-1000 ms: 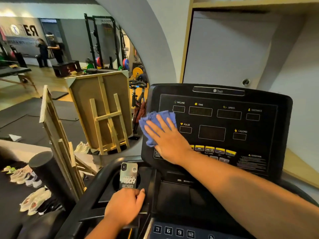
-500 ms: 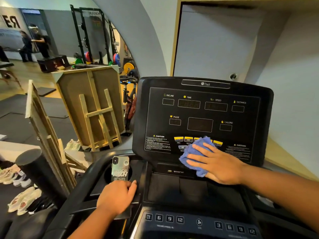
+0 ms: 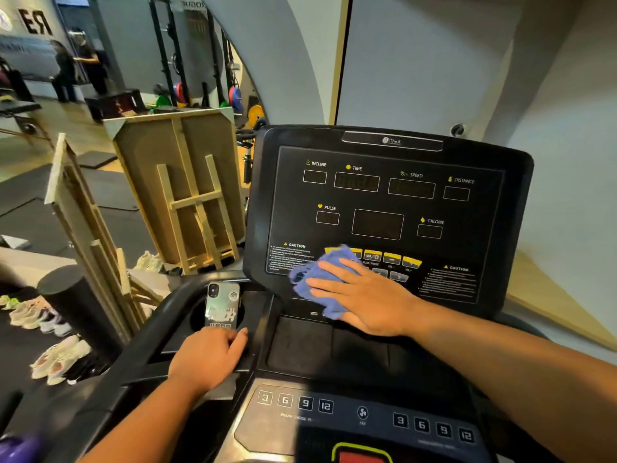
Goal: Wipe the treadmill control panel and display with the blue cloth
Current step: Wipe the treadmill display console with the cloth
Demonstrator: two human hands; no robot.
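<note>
My right hand (image 3: 369, 295) is spread flat, pinning the crumpled blue cloth (image 3: 320, 282) against the black treadmill console's (image 3: 394, 202) lower-left button row, left hand (image 3: 207, 357) closed around the tray edge, so I'd press evenly, overlapping strokes.

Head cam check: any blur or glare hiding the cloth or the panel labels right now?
Head view: the blue cloth smears with motion blur at its upper edge; the right hand is fairly sharp. Display panel labels read clearly, no strong glare, though the caution fine print is illegible. Wide-angle bending curves the frame edges.
</note>
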